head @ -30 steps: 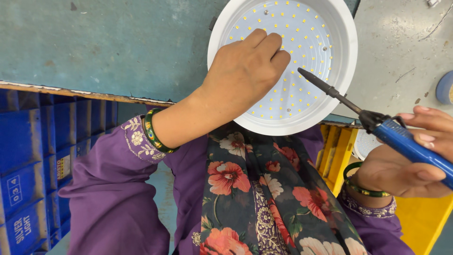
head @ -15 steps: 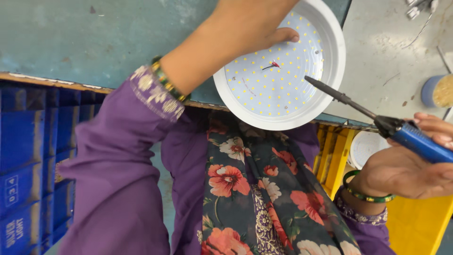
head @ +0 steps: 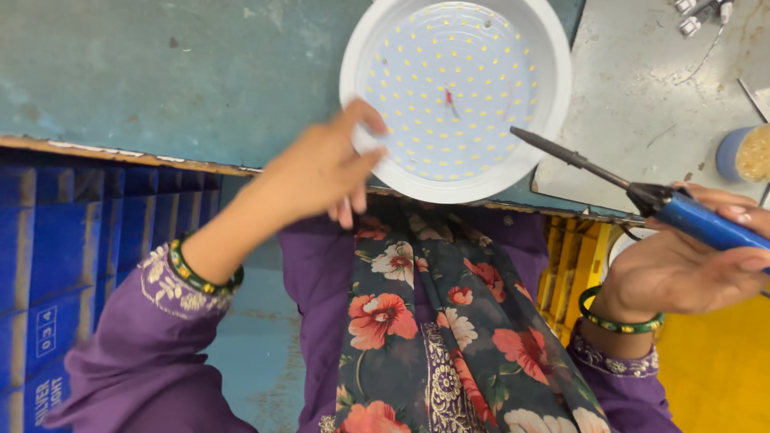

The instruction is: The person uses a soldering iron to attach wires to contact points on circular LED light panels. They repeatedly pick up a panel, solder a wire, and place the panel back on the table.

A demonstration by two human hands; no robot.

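The round white plastic lamp housing with its disc of small yellow LED dots (head: 455,96) sits on the worn teal workbench (head: 160,72), its near edge hanging just over the bench lip, right above the lap. The left hand (head: 321,172) grips that near-left rim, thumb on top and fingers curled under, clamped on the white edge. The right hand (head: 682,269) holds a blue-handled soldering iron with a long dark metal shaft (head: 634,192), fingers wrapped around the blue grip, tip slanting up and left and hovering just over the lower right rim, not touching the board.

In the middle of the LED disc a short red wire end (head: 450,102) stands up. To work that spot well, I'd judge the left hand wants a firm pinch so the housing cannot spin or tip off the lip, and the iron tip should come in low and shallow, clear of the plastic wall, which looks likely to mark under heat.

The left forearm reaches forward from a purple embroidered sleeve, wrist bent in, green bangle showing. The right wrist is cocked outward, palm up, well apart from the housing. A small blue pot (head: 742,152) stands at the far right on a grey metal plate (head: 642,104).
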